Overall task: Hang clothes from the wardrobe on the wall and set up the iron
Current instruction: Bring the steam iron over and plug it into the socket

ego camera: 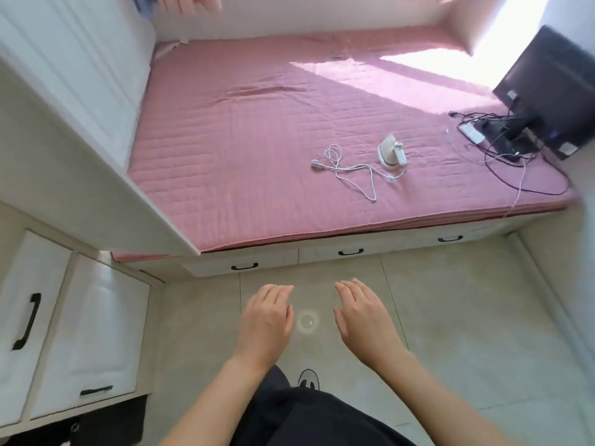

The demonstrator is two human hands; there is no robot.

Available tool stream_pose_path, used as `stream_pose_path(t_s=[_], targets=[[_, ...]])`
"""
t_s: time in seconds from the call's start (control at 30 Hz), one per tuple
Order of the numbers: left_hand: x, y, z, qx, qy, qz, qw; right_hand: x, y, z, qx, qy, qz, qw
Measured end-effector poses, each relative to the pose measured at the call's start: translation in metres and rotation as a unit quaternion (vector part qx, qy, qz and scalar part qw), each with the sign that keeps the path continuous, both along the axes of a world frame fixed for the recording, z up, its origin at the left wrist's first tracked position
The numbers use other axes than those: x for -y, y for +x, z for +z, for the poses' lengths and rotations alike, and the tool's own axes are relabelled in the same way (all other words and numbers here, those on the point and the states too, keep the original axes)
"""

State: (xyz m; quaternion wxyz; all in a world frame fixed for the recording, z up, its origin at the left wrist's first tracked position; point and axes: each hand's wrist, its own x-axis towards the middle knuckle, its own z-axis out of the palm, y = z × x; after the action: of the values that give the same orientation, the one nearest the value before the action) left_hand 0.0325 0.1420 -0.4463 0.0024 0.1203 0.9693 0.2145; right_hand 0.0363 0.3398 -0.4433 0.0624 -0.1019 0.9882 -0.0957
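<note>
So, both hands, left & right, are flat open, holding nothing. Next: go to the tall white wardrobe; small white iron on the pink quilted bed can wait.

Both hands, left hand and right hand, hang empty and spread over the floor. The iron sits near the bed's right edge, cord loose beside it, monitor at the right corner.

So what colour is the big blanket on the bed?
Pink, with a stitched quilted grid pattern. The bed cover shows clearly in the head view.
</note>
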Motion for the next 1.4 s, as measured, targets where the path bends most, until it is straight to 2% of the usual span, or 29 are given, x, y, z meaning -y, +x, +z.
stream_pose_path(t_s=[0.33,0.87,1.13,1.4], targets=[[-0.067,-0.099,-0.005,0.009,-0.005,-0.077,0.997,-0.081,-0.074,-0.01,-0.019,-0.017,-0.103,0.994],[-0.139,-0.349,-0.026,0.053,-0.047,-0.105,0.992,-0.177,-0.303,-0.013,-0.01,-0.013,-0.128,0.992],[-0.18,-0.432,-0.056,0.098,-0.047,-0.072,0.991,-0.229,-0.394,-0.027,0.054,0.008,-0.11,0.992],[-0.245,-0.489,-0.092,0.227,-0.02,0.082,0.97,-0.292,-0.481,-0.064,0.101,0.016,-0.032,0.994]])
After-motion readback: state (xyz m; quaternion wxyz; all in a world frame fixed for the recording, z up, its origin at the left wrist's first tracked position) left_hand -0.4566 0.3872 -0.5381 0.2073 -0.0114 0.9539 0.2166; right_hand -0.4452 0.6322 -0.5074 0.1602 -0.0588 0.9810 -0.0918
